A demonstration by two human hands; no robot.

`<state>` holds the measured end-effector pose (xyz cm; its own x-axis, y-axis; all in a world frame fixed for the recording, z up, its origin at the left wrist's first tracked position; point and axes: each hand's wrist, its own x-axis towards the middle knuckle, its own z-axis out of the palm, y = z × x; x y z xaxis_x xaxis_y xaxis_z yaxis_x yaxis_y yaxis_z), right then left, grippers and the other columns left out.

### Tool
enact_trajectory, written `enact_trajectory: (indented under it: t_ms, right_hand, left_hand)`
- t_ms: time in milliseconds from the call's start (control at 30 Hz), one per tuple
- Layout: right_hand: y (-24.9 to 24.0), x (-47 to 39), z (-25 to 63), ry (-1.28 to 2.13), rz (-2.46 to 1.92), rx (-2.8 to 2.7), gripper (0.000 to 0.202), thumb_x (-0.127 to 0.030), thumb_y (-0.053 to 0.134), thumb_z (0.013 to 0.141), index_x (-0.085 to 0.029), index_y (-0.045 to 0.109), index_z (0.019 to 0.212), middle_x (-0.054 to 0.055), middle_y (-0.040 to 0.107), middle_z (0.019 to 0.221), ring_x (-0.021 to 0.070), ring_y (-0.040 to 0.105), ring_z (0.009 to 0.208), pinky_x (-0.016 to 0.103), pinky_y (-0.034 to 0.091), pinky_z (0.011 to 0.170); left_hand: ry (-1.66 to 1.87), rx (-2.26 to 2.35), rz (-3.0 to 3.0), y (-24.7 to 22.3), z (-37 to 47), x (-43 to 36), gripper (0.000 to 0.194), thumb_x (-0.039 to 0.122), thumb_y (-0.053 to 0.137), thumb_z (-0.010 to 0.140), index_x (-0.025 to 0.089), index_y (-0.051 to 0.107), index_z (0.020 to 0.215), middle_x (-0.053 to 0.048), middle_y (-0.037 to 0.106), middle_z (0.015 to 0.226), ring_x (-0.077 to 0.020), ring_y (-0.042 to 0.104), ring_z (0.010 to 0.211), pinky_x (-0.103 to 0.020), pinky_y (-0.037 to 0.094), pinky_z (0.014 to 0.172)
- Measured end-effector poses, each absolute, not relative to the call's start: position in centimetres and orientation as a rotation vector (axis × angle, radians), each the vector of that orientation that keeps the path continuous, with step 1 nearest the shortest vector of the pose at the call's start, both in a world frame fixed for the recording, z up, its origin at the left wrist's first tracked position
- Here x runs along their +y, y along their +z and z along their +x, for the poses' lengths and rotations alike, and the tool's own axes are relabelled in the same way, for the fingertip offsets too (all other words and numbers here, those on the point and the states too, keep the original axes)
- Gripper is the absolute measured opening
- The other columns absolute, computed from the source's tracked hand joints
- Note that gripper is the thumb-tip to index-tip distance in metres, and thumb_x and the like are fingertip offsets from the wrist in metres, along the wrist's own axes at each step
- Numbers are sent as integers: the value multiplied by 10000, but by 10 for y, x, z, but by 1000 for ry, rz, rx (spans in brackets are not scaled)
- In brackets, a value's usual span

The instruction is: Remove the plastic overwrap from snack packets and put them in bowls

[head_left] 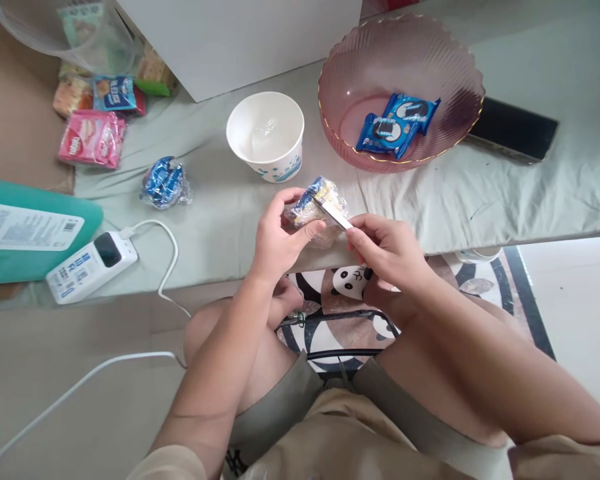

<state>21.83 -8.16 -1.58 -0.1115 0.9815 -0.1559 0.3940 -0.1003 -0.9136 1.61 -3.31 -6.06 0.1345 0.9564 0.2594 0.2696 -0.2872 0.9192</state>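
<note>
My left hand (279,239) is wrapped around a crinkled clear-plastic snack packet (336,195) with blue and yellow in it, just over the front edge of the cloth-covered surface. In my right hand (393,248) is a small, slim knife (334,213), pinched between thumb and fingers. Its thin dark end lies against the packet's wrapping; whether it has cut in, I cannot tell. Right behind the packet stands a white paper cup (286,160) with blue-green print. A pink scalloped glass bowl (343,143) holds two blue cookie packs (386,133).
To the left lie a clear-wrapped blue bundle (164,181), a pink wafer pack (93,139) and other snacks. A white power bank (93,267) with a cable (173,253) sits by a green jug (10,260). A black box (517,130) is beside the bowl, a white box (240,40) behind.
</note>
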Motion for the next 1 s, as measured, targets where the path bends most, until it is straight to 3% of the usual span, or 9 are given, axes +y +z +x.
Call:
enact_trajectory:
  t_ms: [433,700,833,900,1000]
  right_hand:
    - [-14,-82,226,1269,-1598,-1697,391,-487,510,921,-164,680,779,-13,570,552,108,458,523,270,339,556]
    - [-14,-80,253,942,-1720,-1833,325,-423,523,867,-169,720,825,2,566,565,140,489,545,292,355,583]
    - [-27,-79,264,514,-1948,-1824,290,-399,555,871,-190,750,917,89,721,864,219,625,736,324,402,637]
    - [-35,-77,266,336,-2015,-1846,279,-392,563,892,-206,758,963,116,740,1008,264,653,851,352,432,688]
    - [-39,-74,266,122,-2082,-1832,269,-362,566,910,-215,746,1045,139,737,1085,323,643,994,430,463,824]
  left_hand:
    - [1469,1148,1284,-66,4,-22,577,604,851,744,296,595,1159,-43,670,1133,-219,708,1034,-368,589,896]
    - [1405,1218,1027,-57,0,-26,570,593,878,679,285,549,1029,-22,651,1043,-172,674,886,-282,551,697]
    - [1189,1390,1217,-49,6,-37,479,501,873,672,239,533,884,22,577,822,-98,519,637,-234,411,546]
    - [1057,1507,1466,-43,9,-42,405,450,842,706,228,527,830,44,520,724,-89,443,582,-247,369,538]
    - [960,1601,1723,-39,11,-46,307,427,754,797,225,523,799,38,510,694,-113,458,604,-275,399,590]
